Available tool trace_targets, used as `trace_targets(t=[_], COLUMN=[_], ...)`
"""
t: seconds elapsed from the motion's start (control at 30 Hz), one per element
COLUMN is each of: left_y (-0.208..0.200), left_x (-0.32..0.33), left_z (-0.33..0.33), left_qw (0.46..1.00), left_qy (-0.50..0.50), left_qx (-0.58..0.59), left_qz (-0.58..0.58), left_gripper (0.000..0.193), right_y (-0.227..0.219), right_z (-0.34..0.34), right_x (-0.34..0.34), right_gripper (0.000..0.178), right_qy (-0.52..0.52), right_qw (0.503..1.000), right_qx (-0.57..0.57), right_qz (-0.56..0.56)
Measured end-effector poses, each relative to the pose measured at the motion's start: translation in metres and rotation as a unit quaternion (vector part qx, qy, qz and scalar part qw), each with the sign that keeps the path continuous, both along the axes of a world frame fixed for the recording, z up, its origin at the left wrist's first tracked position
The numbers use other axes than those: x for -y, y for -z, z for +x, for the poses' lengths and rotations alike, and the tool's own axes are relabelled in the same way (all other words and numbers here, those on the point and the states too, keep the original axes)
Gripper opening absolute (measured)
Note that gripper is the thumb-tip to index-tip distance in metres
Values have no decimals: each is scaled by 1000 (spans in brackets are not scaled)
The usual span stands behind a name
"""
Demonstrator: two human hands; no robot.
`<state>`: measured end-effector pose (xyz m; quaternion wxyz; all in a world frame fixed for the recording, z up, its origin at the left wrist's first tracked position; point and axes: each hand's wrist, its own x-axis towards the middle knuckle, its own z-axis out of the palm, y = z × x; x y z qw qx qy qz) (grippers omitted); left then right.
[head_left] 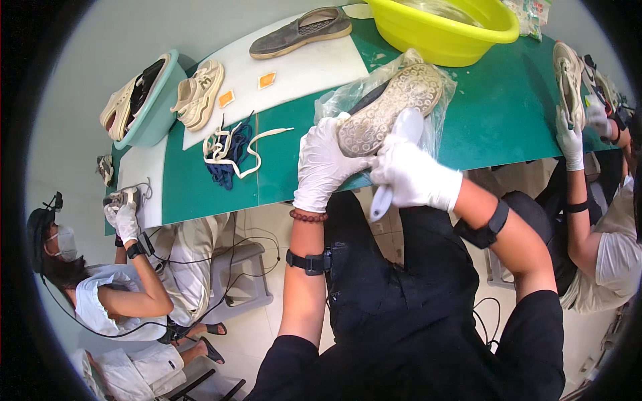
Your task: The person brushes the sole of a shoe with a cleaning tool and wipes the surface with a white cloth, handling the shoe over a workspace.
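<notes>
Tub point(155, 125) at table's point(498, 117) far left corner, laces point(232, 148) toward front edge, left hand point(328, 159) clamped on shoe point(388, 110) — sole-up over bag point(439, 117), near front edge — right hand point(416, 175) closed round brush point(409, 124) at sole, basin point(447, 39) at far edge

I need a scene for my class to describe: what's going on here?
The person's gloved left hand holds a shoe with its patterned sole up, over a clear plastic bag. The gloved right hand grips what looks like a pale brush, its head over the sole. A yellow basin stands just beyond, and loose laces lie to the left. Co-workers on either side hold shoes too.
</notes>
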<state>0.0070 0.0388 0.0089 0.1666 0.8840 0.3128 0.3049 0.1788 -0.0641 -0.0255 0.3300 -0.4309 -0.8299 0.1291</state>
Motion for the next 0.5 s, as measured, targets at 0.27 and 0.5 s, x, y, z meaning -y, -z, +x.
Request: trace_targets(t=[0.27, 0.5], left_y=[1, -12], left_x=[-2, 5], left_z=[-4, 1], left_qw=[1000, 998], left_qy=[-11, 9], left_qx=[-15, -17], left_qz=[12, -59], left_gripper=[84, 85], right_y=[-31, -71], right_z=[13, 38], right_x=[-15, -29], right_gripper=[8, 5], right_qy=[124, 232], right_qw=[974, 966], right_qx=[121, -33], right_qz=[144, -110])
